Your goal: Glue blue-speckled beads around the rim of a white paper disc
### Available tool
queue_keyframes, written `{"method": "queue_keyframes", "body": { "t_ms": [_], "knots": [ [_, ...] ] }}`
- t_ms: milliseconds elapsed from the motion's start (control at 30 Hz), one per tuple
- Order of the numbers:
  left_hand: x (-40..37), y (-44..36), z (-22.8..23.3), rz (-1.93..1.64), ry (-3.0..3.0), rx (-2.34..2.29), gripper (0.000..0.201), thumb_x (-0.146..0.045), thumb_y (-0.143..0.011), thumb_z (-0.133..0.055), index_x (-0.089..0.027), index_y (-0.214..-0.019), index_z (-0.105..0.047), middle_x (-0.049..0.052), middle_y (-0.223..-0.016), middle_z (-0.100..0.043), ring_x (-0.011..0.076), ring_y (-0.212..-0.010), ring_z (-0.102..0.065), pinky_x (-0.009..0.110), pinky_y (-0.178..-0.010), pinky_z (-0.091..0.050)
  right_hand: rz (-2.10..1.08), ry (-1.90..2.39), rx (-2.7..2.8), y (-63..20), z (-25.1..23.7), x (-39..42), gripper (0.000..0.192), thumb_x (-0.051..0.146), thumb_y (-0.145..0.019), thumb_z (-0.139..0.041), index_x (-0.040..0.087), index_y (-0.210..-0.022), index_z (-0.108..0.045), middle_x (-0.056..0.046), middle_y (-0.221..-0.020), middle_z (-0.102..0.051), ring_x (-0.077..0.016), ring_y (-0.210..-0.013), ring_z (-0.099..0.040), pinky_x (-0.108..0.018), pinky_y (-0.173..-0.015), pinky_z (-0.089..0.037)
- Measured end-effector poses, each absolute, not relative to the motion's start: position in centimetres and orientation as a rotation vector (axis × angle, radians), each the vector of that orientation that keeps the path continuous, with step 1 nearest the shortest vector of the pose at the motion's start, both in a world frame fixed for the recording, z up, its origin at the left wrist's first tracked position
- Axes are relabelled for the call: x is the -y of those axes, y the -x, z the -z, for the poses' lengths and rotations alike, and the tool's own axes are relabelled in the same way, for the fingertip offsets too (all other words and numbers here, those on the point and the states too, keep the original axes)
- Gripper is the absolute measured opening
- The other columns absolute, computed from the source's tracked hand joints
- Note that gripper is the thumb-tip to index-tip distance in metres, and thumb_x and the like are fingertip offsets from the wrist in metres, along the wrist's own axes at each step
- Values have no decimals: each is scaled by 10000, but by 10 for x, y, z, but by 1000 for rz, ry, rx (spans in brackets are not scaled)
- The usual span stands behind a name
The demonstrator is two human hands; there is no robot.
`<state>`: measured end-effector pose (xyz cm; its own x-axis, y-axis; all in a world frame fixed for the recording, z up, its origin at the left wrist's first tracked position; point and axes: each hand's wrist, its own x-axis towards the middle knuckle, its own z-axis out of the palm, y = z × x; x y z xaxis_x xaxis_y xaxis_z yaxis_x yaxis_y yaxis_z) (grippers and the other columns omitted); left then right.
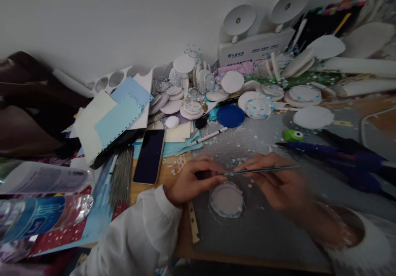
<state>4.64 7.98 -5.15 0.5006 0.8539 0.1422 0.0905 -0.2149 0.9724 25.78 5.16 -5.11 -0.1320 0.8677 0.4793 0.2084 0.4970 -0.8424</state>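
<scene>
My right hand [275,183] grips a thin green-grey stick tool [262,170] that lies almost level, its tip pointing left. My left hand [193,181] pinches its fingertips at that tip; whether something tiny sits between them is too small to tell. Just below both hands a round white disc [227,200] with blue and white specks along its rim lies flat on a grey mat [266,226]. Both sleeves are white.
Behind the hands lie a black phone [150,155], a white pen [208,136], a blue lid [230,116], a green punch [292,135], a blue glue gun [340,154] and heaps of white discs [305,94]. Paper sheets [108,119] and a plastic bottle [37,216] crowd the left.
</scene>
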Motion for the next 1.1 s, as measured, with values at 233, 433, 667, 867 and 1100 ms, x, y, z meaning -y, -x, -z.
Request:
{"method": "queue_keyframes", "body": {
  "t_ms": [233, 433, 667, 867, 1100],
  "knots": [
    [-80, -45, 55, -888, -1628, -826, 157, -282, -817, -700, -132, -824, -747, 61, -731, -626, 136, -686, -560, 241, -609, -421, -818, 957, 1560, -258, 52, -51, 110, 173, -865, -604, 276, -886, -637, -33, -839, -691, -191, -792, -699, -301, -660, -599],
    [-80, -45, 55, -900, -1633, -818, 154, -271, -835, -680, -130, -837, -741, 48, -718, -610, 124, -678, -542, 234, -613, -408, -818, 1066, 1454, -260, 50, -52, 27, 282, -866, -635, 257, -872, -625, -46, -833, -675, -197, -778, -695, -289, -621, -597],
    [-80, -45, 54, -888, -1639, -838, 176, -295, -835, -679, -126, -830, -727, 45, -718, -588, 123, -666, -527, 232, -592, -400, -872, 1057, 1486, -258, 50, -50, 22, 273, -857, -639, 263, -858, -619, -39, -846, -672, -197, -809, -697, -305, -685, -601],
    [-79, -45, 55, -877, -1650, -824, 135, -242, -825, -684, -113, -795, -711, 40, -712, -583, 119, -666, -532, 231, -598, -397, -932, 1102, 1480, -258, 54, -49, 36, 296, -852, -640, 262, -846, -631, -27, -822, -655, -189, -786, -679, -294, -646, -577],
    [-80, -46, 55, -869, -1673, -800, 113, -219, -815, -683, -115, -783, -716, 37, -685, -581, 115, -643, -526, 224, -577, -393, -1094, 1167, 1397, -258, 52, -53, 148, 384, -824, -662, 242, -797, -632, -10, -683, -625, -158, -603, -614, -269, -520, -508]
  ]
}}
